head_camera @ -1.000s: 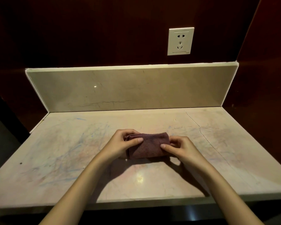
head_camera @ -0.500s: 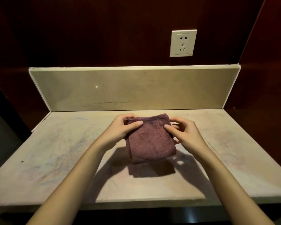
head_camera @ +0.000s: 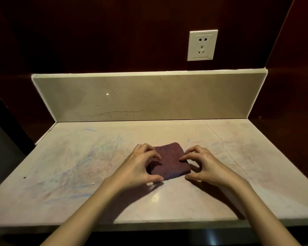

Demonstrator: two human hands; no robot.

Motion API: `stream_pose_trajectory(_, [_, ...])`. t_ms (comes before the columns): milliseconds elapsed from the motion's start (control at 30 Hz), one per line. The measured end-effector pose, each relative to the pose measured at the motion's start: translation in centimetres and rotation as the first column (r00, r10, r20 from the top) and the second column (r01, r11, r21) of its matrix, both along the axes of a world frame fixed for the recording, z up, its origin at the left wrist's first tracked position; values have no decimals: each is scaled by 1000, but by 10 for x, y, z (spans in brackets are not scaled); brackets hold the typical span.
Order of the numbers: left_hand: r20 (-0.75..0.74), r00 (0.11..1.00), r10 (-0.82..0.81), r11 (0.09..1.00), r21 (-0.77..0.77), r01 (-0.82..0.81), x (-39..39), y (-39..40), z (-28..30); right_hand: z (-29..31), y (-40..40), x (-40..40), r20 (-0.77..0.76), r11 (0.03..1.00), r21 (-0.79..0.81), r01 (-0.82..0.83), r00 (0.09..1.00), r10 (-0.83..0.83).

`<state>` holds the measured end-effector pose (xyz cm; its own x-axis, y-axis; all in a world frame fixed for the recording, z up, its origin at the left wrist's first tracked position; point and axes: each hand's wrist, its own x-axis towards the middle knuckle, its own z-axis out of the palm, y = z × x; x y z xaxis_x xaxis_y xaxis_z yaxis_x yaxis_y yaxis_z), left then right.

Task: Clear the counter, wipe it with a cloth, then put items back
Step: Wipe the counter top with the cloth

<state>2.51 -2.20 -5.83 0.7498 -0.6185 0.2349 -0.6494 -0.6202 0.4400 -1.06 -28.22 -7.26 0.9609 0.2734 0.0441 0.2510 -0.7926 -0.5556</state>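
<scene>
The dark reddish-brown wall (head_camera: 114,32) fills the upper part of the view from nine o'clock round to three o'clock. Below it the pale stone counter (head_camera: 78,174) spreads across the lower half, its surface streaked with faint blue and pink smears, most heavily toward eight o'clock, and marked by a thin crack (head_camera: 226,151) running from about one o'clock down toward four o'clock. A beige backsplash (head_camera: 149,98) stands upright along the counter's far edge at twelve o'clock, scratched near its base. On the wall at one o'clock sits a white power socket (head_camera: 202,45). Both bare forearms reach in from six o'clock. The folded maroon cloth (head_camera: 169,160) lies flat on the counter close to the centre, slightly toward five o'clock. The left hand (head_camera: 139,167) arches over the cloth's left edge at nine o'clock of it, fingers curled with their tips on the fabric and the thumb at the near left corner. The right hand (head_camera: 204,166) arches beside the right edge at three o'clock, curled fingertips touching the fabric, thumb down on the counter just by the near right corner; whether either hand actually pinches the cloth or only presses on it cannot be told.
</scene>
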Motion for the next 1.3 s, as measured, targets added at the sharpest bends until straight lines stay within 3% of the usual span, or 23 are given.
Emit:
stream_pose_trajectory(67, [1,1000,3,999,49,-3,-1,2,-4,2,-3,0,-18,1000,24,-3,1000,3])
stream_pose_trajectory(133, [-56,994,92,996,10,-91,0,3,-7,5,-5,1,-92,979,192,65,995,-48])
stream_pose_trajectory(200, [-214,947,238,960,-94,-262,6,4,-6,6,-2,4,-198,902,386,195,972,-125])
stream_pose_trajectory(300, [-413,851,324,901,-140,-411,20,2,-6,0,11,17,-289,774,504,384,919,-269])
stream_pose_trajectory(467, [-590,774,231,855,-257,-451,32,-10,-5,1,28,35,-314,737,519,433,898,-307])
stream_pose_trajectory(667, [-650,747,140,796,-375,-475,35,-14,7,10,29,41,-309,638,654,406,913,-265])
stream_pose_trajectory(867, [-747,662,53,760,-400,-512,37,-18,19,18,25,45,-200,716,588,377,925,-323])
stream_pose_trajectory(1067, [-730,683,21,784,-412,-465,33,-17,15,23,23,32,-340,533,756,381,924,-177])
stream_pose_trajectory(1133, [-716,698,23,817,-388,-426,31,-14,14,19,20,28,-378,576,719,387,915,-143])
stream_pose_trajectory(1233, [-692,720,45,828,-377,-414,25,-12,15,13,19,28,-375,732,572,371,912,-168])
stream_pose_trajectory(1300, [-685,726,61,840,-358,-408,20,-13,16,10,19,28,-371,720,581,379,911,-180])
